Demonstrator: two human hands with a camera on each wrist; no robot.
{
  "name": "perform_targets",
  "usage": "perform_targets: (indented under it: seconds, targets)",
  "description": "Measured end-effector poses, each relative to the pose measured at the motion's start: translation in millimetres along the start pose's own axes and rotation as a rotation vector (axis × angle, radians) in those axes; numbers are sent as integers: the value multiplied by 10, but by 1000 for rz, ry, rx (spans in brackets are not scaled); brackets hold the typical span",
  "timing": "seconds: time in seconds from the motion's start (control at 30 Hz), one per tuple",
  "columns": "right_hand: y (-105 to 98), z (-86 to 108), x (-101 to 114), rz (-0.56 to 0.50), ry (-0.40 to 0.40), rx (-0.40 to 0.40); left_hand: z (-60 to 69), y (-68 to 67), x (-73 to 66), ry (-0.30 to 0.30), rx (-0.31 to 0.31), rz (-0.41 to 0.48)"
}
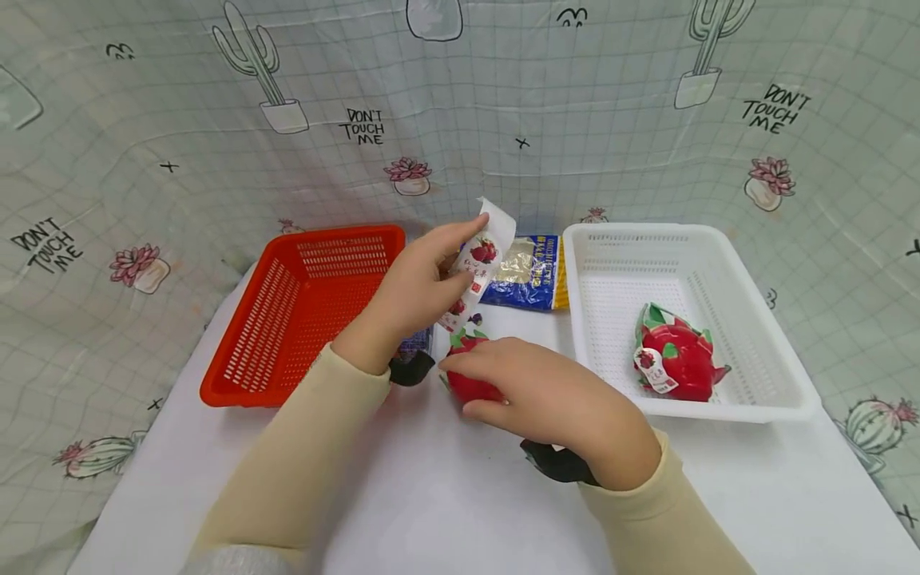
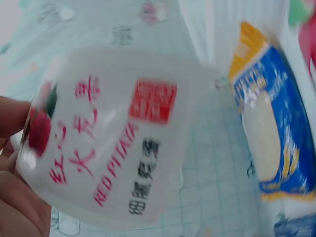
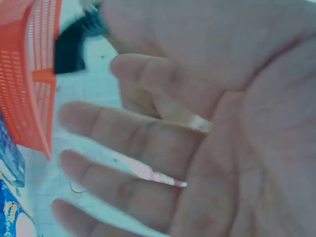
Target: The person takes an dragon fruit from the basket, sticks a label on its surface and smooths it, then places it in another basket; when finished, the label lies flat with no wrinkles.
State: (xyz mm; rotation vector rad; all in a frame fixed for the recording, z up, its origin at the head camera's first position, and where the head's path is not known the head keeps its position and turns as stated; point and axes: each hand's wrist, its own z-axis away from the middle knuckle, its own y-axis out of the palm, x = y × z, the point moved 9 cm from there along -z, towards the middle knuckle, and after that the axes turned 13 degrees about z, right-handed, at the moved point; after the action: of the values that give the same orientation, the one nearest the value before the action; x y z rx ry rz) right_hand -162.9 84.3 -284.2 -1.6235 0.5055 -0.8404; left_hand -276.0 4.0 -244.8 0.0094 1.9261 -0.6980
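Note:
In the head view my left hand (image 1: 424,279) pinches a strip of white fruit labels (image 1: 483,254) between thumb and fingers. One label (image 2: 118,143) fills much of the left wrist view, with a dragon fruit picture and the words RED PITAYA. Below it, a red dragon fruit (image 1: 470,383) with green tips lies on the table, partly hidden by my right hand (image 1: 553,391). That hand's fingers (image 3: 133,138) are extended and spread in the right wrist view; whether they touch the fruit cannot be made out.
A red basket (image 1: 237,327) stands at left, a white basket (image 1: 772,343) at right. Inside the white one lies another dragon fruit (image 1: 686,359) bearing a label. A blue and yellow packet (image 1: 532,275) lies between the baskets, and a dark blue package (image 1: 415,345) shows behind my left wrist.

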Motion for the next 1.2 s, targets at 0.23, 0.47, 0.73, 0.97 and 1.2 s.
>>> perform_targets:
  seconds: [0.23,0.47,0.73,0.97,1.2]
  targets:
    - [-573,230,-217,14,167,-594,362,60,-26,108,-118,332]
    - [-732,369,-287,66,238,-947,562,217,-9,88,-127,546]
    - [-733,347,-323,78,215,-987,628,384,-98,141,-46,647]
    - [-706,349,-351,115,225,-957,635,413,-86,107,-44,674]
    - [-693,327,-349,127,183,-963,644,396,-38,63,-41,680]
